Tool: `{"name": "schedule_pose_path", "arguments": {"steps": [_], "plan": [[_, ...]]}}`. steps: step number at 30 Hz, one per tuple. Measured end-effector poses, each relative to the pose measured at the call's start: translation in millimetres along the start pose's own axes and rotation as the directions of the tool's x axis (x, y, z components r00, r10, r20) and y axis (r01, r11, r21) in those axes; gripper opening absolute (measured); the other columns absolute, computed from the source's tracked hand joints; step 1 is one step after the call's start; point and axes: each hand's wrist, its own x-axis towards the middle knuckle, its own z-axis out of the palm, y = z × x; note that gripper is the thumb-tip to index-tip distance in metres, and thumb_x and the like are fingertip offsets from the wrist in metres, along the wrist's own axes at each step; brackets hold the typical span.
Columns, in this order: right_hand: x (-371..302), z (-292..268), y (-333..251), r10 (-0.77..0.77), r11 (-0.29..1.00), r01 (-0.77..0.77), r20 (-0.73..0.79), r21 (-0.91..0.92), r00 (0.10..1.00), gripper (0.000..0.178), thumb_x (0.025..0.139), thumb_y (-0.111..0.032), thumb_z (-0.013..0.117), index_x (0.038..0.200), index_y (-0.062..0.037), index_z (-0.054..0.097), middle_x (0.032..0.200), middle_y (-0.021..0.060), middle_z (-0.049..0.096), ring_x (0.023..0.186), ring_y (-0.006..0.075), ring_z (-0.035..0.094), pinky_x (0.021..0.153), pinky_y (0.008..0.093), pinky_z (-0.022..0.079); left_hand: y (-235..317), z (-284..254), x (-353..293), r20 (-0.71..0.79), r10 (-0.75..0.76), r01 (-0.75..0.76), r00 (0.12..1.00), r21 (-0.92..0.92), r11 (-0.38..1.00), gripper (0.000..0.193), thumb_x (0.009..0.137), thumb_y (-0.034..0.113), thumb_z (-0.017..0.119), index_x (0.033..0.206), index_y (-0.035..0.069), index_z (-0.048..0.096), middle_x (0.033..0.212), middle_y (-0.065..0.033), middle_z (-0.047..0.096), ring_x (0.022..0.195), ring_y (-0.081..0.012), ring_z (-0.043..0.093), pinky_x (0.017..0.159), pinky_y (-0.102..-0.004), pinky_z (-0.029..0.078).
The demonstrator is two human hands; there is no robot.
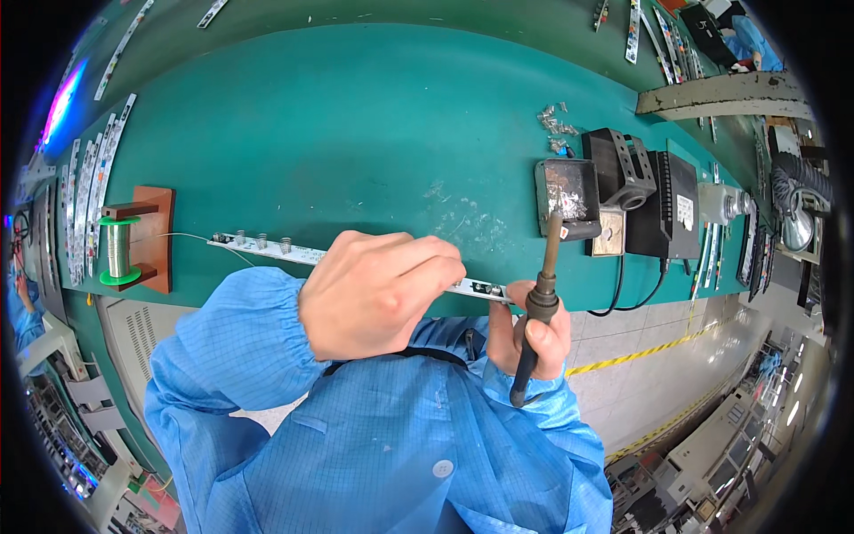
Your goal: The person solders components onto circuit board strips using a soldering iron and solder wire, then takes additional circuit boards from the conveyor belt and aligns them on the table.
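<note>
A narrow white circuit board strip (302,254) with several small metal cylindrical parts lies along the near edge of the green table. My left hand (381,289) is bent over its middle, fingers curled and pressed together; whatever they pinch is hidden. My right hand (538,343) is closed around a soldering iron (543,301), whose tip end points up and away from me. Fingers of that hand also touch the strip's right end. On the left, thin wire runs from a green-flanged solder spool (117,249) on a brown holder (158,240) toward the strip.
A dark tray (569,196) with residue, a black metal stand (614,169) and a black box unit (673,205) with cables stand at right. Loose small metal parts (557,125) lie beyond the tray. More board strips (102,178) lie at far left.
</note>
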Motion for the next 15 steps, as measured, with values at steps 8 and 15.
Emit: {"name": "schedule_pose_path", "arguments": {"steps": [8, 15], "plan": [[-15, -9, 9, -0.019, 0.982, -0.003, 0.116, 0.187, 0.993, 0.062, 0.067, 0.017, 0.071, 0.120, -0.0065, 0.047, 0.084, 0.0152, 0.061, 0.072, 0.0219, 0.059, 0.061, 0.0352, 0.049, 7, -8, 2, -0.019, -0.062, 0.062, 0.998, 0.001, 0.998, 0.034, 0.067, -0.001, 0.072, 0.098, 0.003, 0.060, 0.091, -0.0080, 0.065, 0.071, -0.0248, 0.065, 0.056, -0.0336, 0.051], [-5, 14, 14, 0.367, 0.924, -0.378, 0.146, 0.056, 0.919, 0.053, 0.071, 0.014, 0.068, 0.120, -0.0011, 0.052, 0.101, 0.0210, 0.065, 0.086, 0.0261, 0.064, 0.074, 0.0337, 0.052, -31, 17, -4, -0.015, -0.143, 0.143, 0.990, 0.015, 0.990, 0.031, 0.066, 0.007, 0.076, 0.094, 0.007, 0.062, 0.089, -0.0071, 0.063, 0.076, -0.0267, 0.062, 0.063, -0.0375, 0.050]]}}
